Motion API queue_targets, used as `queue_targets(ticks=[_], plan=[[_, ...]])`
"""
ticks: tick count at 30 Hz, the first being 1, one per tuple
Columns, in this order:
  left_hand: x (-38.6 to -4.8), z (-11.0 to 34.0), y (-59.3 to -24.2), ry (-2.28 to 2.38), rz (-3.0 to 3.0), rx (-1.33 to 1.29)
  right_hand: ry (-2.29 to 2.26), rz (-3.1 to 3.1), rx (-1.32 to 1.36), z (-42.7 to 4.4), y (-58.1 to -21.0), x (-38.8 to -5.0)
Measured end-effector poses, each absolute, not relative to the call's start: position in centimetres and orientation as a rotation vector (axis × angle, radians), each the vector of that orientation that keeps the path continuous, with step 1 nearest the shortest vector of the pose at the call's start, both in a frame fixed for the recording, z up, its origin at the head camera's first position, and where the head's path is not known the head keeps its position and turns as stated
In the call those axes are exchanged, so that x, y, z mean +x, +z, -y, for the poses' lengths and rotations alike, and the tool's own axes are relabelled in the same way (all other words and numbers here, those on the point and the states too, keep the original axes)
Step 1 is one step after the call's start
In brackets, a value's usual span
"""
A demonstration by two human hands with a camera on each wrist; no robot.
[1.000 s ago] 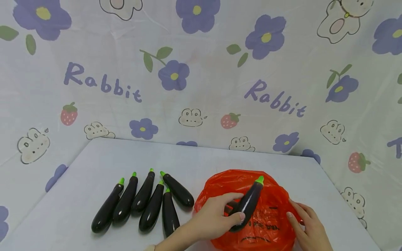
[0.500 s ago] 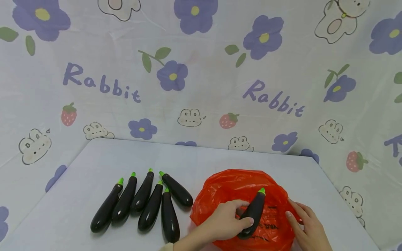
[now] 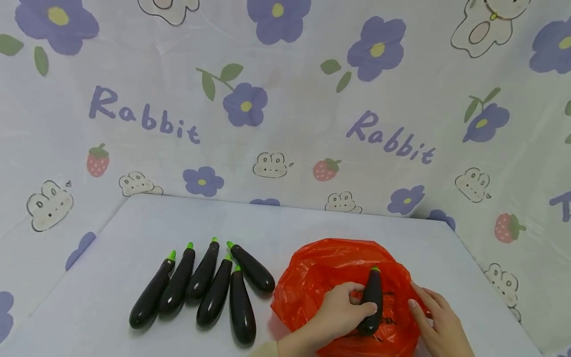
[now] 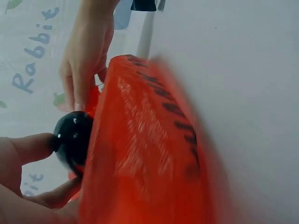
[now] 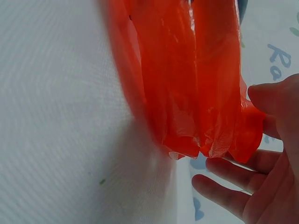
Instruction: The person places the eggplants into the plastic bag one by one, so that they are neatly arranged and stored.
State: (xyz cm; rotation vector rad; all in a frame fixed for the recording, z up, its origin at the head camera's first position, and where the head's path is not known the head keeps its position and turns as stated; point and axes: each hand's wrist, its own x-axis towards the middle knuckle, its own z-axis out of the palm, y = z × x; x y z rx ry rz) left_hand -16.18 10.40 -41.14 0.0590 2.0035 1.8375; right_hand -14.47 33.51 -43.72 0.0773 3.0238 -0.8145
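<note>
An eggplant [image 3: 372, 300] with a bright green stem tip is pinched by the left hand [image 3: 339, 312] over the open red plastic bag [image 3: 308, 277]. In the left wrist view the thumb and a finger hold the dark rounded end of the eggplant [image 4: 74, 137] beside the bag's wall [image 4: 140, 149]. The right hand [image 3: 439, 322] grips the bag's right rim; in the right wrist view its thumb and a finger pinch the red film [image 5: 252, 126] while the other fingers of the hand [image 5: 275, 172] extend below.
Several eggplants lie on the white table [image 3: 89, 297] left of the bag, one of them [image 3: 252, 267] slanting nearest to it. Behind the table hangs a patterned cloth [image 3: 285, 134] with flowers and rabbits.
The left hand has moved right and slightly down with its eggplant, which now stands more upright in the head view. The right hand stays at the bag's rim.
</note>
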Motion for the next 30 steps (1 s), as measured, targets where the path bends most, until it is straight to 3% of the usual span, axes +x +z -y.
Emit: queue_targets(ticks=[20, 30], plan=[[-16.7, -13.2, -42.6, 1.922, -2.031, -0.098, -0.808, -3.021, 0.029, -33.4, -44.1, -14.7], [-16.8, -14.0, -42.8, 1.889, -2.101, -0.055, -0.841, -3.013, 0.023, -33.9, -44.3, -14.8]])
